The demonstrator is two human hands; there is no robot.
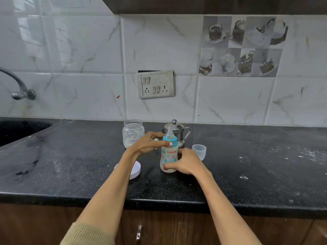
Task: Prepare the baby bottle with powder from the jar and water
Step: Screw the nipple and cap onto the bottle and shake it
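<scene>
Black counter [247, 167] | left hand [148, 144] fingers grasp bottle collar [172, 140] | right hand [185, 162] grips bottle [169, 156] | clear rightward

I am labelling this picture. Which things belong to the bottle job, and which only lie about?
Job: bottle, held by left hand at its collar and right hand at its base; jar; jar lid; kettle; bottle cap.

Lying about: tap; sink; switchboard.
</scene>
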